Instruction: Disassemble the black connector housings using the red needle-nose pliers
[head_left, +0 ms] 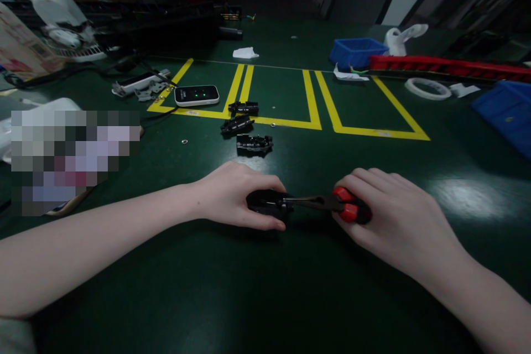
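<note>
Low over the green table, my left hand is closed around a black plastic part, thumb on the near side and fingers on the far side. My right hand grips long-nose pliers by their red and black handles. The pliers point left, and their thin tips meet the right end of the black part. Whether the jaws pinch something small there, I cannot tell. Beyond my left hand lie three similar black parts.
Yellow tape outlines mark the table. A white-edged device with green lights lies left of centre, near metal pieces. Blue bins, a red strip and a tape roll sit right. Small rings lie loose.
</note>
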Available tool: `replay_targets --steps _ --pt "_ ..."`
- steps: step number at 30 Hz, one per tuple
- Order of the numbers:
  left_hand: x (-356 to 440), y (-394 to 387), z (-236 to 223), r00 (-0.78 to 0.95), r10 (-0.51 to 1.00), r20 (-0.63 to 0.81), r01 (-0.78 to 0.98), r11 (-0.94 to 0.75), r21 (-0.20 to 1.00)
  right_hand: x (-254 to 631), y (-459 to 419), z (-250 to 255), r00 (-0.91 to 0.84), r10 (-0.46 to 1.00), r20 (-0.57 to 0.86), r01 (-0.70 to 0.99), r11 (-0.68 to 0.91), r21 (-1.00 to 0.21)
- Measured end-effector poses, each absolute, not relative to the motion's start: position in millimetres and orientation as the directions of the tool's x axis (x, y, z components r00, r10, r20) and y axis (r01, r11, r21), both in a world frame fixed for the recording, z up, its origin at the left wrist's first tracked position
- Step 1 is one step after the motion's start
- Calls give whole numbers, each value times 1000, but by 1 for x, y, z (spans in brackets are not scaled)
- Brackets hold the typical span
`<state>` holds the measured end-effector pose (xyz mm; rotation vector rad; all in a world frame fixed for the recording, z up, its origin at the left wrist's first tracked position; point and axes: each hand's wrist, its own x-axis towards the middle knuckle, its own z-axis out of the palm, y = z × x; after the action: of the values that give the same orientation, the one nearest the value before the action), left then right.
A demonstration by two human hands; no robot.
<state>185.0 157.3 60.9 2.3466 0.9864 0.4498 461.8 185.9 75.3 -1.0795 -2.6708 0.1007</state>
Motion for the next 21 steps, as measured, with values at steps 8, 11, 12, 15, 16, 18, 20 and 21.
replay_targets --steps 8,11,12,15,16,18,20,21 --pt "188 153 60 686 715 136 608 -666 433 458 186 78 -536 832 142 717 537 -444" --pt "189 150 61 667 734 126 670 -666 328 458 185 80 -443 894 66 672 379 -635" --pt "189 150 61 658 743 122 685 -658 312 459 185 81 -411 911 32 638 312 -704" --pt "191 149 61 635 762 127 703 -638 313 459 186 82 -336 936 -101 455 68 -888" --pt "191 149 60 629 766 130 705 -633 319 459 187 82 -327 932 -154 373 -23 -928" --pt "192 150 60 621 773 130 708 -624 331 459 188 81 -328 907 -263 213 -200 -956" --pt "193 150 60 611 782 121 716 -611 337 458 189 78 -338 873 -351 88 -342 -935" --pt "194 149 60 604 788 117 722 -604 338 458 188 77 -344 856 -384 41 -396 -918"
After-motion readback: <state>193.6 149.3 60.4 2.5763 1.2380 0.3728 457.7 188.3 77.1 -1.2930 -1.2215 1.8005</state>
